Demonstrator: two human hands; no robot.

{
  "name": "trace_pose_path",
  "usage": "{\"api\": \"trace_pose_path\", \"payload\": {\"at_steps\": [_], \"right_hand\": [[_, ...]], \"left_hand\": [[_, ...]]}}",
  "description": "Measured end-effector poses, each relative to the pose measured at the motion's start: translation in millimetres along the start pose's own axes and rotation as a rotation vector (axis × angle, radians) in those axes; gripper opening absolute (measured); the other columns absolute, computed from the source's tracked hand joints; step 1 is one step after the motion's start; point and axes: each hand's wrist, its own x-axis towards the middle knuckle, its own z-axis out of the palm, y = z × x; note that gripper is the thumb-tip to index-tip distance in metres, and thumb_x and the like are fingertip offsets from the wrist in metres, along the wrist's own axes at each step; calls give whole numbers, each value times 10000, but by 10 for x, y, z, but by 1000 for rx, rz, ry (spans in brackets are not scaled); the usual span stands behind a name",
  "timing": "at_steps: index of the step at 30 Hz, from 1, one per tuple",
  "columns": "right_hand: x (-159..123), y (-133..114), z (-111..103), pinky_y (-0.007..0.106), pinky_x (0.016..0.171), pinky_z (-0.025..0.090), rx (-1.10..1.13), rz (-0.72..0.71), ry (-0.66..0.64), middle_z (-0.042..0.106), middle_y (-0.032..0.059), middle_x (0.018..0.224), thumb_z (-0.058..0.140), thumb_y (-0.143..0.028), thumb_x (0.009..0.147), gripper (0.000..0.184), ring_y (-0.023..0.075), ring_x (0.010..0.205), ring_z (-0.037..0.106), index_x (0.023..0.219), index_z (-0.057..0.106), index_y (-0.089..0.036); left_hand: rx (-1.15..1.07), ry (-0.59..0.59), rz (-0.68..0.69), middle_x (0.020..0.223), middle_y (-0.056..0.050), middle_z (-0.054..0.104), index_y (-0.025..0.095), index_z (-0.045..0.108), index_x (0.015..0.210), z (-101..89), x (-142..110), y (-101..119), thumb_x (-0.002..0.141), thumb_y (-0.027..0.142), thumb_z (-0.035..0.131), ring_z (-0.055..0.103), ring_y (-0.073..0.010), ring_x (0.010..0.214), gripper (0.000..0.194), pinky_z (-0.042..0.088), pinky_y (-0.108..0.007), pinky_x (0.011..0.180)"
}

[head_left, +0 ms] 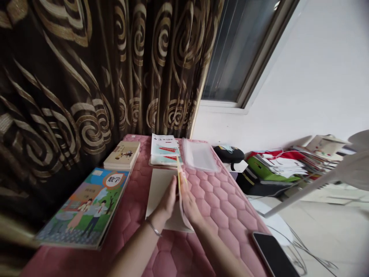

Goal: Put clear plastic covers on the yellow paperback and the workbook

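My left hand (168,198) and my right hand (189,204) are close together over the pink quilted surface. Between them stands a thin book (180,192), nearly edge-on, with a strip of yellow along its upper part. My right fingers lie along its right side; those of my left hand press from the left and are partly hidden. Under the hands a blank, pale sheet or page (161,184) lies flat; I cannot tell whether it belongs to the book. Just beyond lie white booklets with red and teal shapes (165,149). Transparent plastic covers (200,156) lie to their right.
At left, a colourful textbook (86,207) tops a stack, with smaller beige books (122,154) behind. A phone (273,254) lies at the near right edge of the pink quilted surface (221,207). Beyond that edge are a black case (229,154), a white lamp (305,186) and cables. A patterned curtain (144,77) hangs behind.
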Motion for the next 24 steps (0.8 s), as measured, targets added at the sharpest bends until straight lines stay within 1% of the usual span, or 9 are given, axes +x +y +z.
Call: {"api": "trace_pose_path", "payload": {"at_steps": [2,4,6,9,12,15,19,22,24], "right_hand": [[14,-91,146,440,1214,149,-18,1,-36,244,28,1600,142,-526,992,645,196,1487,149,1535,268,-202],[28,-171,281,477,1204,125,-109,17,-122,212,30,1608,181,-506,997,612,211,1491,127,1522,304,-216],[37,-230,385,522,1184,130,-224,47,-200,198,29,1610,201,-457,1007,562,229,1492,125,1516,315,-247],[27,-251,492,554,1165,131,-381,57,-272,201,38,1606,242,-418,1013,524,257,1488,134,1505,337,-265],[-3,-192,571,560,1165,116,-504,17,-307,238,45,1592,272,-418,1011,515,277,1482,161,1491,369,-257],[-30,-108,625,559,1169,100,-568,-23,-312,251,43,1587,284,-429,1007,517,286,1479,171,1491,371,-268],[-54,-60,659,570,1168,93,-594,-22,-314,263,42,1583,312,-413,999,503,296,1476,177,1479,394,-285],[-39,-80,694,587,1167,91,-588,-24,-310,267,49,1582,298,-383,1000,502,304,1476,177,1473,407,-256],[25,-104,730,600,1166,79,-570,-71,-341,277,47,1579,270,-384,1004,512,302,1477,170,1480,394,-239]], "left_hand": [[-214,-43,-135,1302,-149,634,118,586,1294,-308,-47,114,898,684,270,550,-280,1264,759,422,-431,1080],[-224,5,-220,1160,-159,704,110,649,1175,-581,-89,135,828,637,477,658,-286,1097,654,511,-410,959],[-15,140,-247,1023,-136,741,107,669,1076,-786,-129,66,782,561,568,711,-252,916,550,553,-355,823],[322,270,-279,793,-78,737,114,668,908,-973,-181,-124,822,480,534,704,-208,713,399,526,-284,637],[555,317,-291,716,-58,709,137,637,762,-1063,-210,-284,862,320,513,690,-199,719,242,469,-244,601],[795,366,-265,887,-91,733,141,638,862,-1098,-235,-345,878,192,494,688,-193,854,153,458,-238,691],[1042,374,-246,1071,-167,714,118,603,1116,-1091,-317,-338,907,174,488,682,-229,984,245,455,-273,772],[1155,340,-256,1033,-179,728,119,616,1119,-1054,-388,-349,952,208,434,694,-251,971,263,460,-288,752],[1249,307,-274,987,-175,739,121,623,1116,-1021,-421,-372,977,217,372,710,-255,924,302,467,-288,710]]}}
